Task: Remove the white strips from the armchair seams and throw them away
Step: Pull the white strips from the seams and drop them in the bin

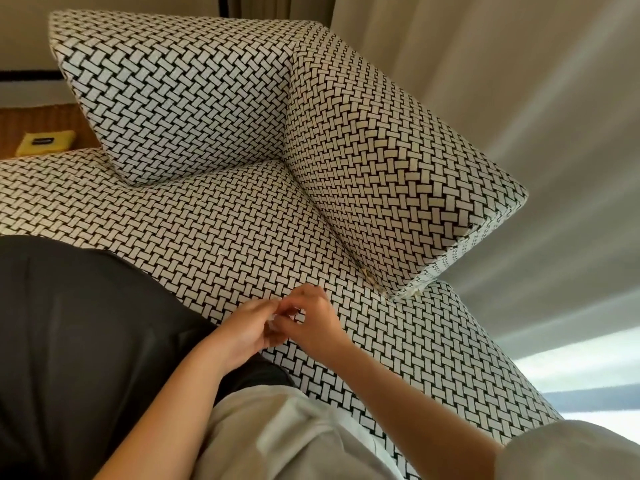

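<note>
Pinching a tiny white strip (274, 319) between the fingertips of left hand (247, 329) and right hand (313, 315), clenching both grips on it, at lower centre of the frame just above the armchair (214, 216) seat. Showing pale frayed bits (367, 274) lying in the seam right of centre, under the armrest (391, 161).

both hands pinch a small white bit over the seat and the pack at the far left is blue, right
No: the pack is yellow, not blue, as the head view shows. The left hand and right hand do pinch a white bit over the seat.
</note>
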A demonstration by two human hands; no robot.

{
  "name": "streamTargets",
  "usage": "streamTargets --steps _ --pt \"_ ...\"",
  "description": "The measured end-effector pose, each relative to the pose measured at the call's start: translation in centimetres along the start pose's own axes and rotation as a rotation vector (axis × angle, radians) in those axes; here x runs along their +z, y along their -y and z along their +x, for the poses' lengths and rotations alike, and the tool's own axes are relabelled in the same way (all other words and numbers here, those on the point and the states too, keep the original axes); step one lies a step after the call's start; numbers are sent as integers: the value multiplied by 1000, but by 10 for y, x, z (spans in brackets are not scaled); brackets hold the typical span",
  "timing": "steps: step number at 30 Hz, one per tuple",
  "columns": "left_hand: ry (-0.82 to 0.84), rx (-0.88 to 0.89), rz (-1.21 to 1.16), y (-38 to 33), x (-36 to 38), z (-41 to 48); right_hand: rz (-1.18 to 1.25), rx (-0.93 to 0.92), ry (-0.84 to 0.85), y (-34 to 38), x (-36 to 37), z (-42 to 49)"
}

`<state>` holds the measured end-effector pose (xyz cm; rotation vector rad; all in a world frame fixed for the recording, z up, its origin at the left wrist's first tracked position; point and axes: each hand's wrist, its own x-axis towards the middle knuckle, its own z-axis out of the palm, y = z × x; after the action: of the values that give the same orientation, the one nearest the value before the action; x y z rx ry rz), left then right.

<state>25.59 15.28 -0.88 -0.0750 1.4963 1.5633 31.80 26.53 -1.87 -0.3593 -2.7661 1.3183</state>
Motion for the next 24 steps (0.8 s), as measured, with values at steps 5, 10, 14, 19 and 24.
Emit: streamTargets --steps 5,10,14,19,24 --pt "-11 -18 -9 3 -5 3 83 205 -104 -21 -26 0" --pt "1 -21 -24 2 -7 4 -405 452 -162 -70 -69 11" --pt "8 -17 -42 3 -8 5 -508 584 -81 -77 -71 16" --pt "18 -14 -40 2 -8 3 -516 731 104 -72 -72 43" --pt "17 1 -43 1 -8 -1 -324 764 163 -59 -82 52"
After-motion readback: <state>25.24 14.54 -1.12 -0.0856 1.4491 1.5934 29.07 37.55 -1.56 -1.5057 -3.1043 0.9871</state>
